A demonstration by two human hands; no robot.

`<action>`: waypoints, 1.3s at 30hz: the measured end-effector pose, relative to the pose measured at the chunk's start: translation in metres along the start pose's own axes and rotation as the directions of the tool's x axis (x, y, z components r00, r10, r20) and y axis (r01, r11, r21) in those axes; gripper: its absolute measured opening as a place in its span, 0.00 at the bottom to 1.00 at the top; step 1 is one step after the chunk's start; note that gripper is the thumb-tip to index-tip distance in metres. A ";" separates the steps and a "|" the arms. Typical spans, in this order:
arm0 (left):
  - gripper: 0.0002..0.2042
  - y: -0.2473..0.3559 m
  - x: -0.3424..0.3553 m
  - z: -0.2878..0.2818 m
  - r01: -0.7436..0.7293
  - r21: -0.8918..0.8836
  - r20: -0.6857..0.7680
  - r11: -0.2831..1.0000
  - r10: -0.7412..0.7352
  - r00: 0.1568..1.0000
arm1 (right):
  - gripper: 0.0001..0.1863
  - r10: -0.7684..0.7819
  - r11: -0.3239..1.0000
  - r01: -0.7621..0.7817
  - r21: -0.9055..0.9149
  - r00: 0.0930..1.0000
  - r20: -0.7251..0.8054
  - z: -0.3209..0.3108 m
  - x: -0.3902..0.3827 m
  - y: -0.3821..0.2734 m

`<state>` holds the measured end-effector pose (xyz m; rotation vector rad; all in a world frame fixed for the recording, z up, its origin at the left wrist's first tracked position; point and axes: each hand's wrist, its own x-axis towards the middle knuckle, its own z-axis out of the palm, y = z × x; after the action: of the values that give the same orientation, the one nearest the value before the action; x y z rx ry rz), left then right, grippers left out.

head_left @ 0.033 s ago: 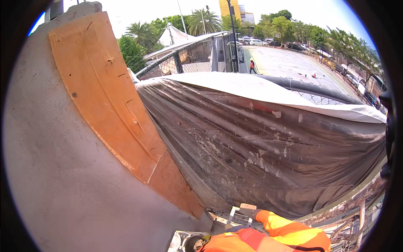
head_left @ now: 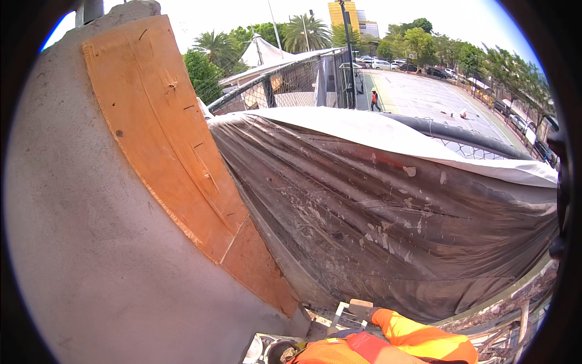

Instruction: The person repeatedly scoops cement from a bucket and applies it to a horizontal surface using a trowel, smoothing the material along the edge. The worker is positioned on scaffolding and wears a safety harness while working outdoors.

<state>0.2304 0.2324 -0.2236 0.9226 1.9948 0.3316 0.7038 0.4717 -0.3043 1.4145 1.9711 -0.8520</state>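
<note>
One pale patch point(head_left: 333, 341) illegible; right hand point(head_left: 373, 313) holding tan block point(head_left: 362, 307); left hand point(head_left: 345, 333), cannot tell.

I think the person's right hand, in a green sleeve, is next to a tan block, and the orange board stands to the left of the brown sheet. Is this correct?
Not quite: the head view shows that the sleeve is orange, not green. The right hand is next to the tan block, and the orange board stands left of the brown sheet.
</note>
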 end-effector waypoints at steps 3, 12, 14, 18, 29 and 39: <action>0.25 0.016 0.002 0.001 0.013 -0.023 -0.009 1.000 -0.014 1.000 | 0.32 -0.107 0.967 0.129 -0.221 0.988 0.108 0.003 0.028 -0.002; 0.25 0.032 0.005 0.006 0.055 -0.112 -0.071 0.992 -0.063 0.996 | 0.33 -0.058 0.968 0.087 -0.234 0.990 0.129 -0.032 0.045 -0.014; 0.25 0.031 0.004 0.007 0.067 -0.124 -0.072 0.990 -0.076 0.994 | 0.31 0.039 0.939 0.045 -0.342 0.971 0.235 -0.038 0.052 -0.017; 0.25 0.027 0.009 0.011 0.087 -0.135 -0.075 0.987 -0.098 0.992 | 0.29 -0.010 0.993 0.007 -0.118 1.000 -0.029 -0.050 0.031 -0.029; 0.25 0.013 0.014 0.026 0.192 -0.167 -0.099 0.967 -0.211 0.973 | 0.27 0.002 1.000 -0.003 -0.028 1.000 -0.017 -0.113 -0.038 -0.068; 0.25 -0.101 -0.102 0.091 0.231 -0.264 -0.272 0.937 -0.302 0.914 | 0.28 -0.066 0.993 0.066 0.099 0.998 0.000 -0.181 -0.045 -0.097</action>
<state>0.2893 0.0793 -0.2686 0.4624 2.2789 0.5627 0.6096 0.5598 -0.1386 1.4078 2.0074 -0.9935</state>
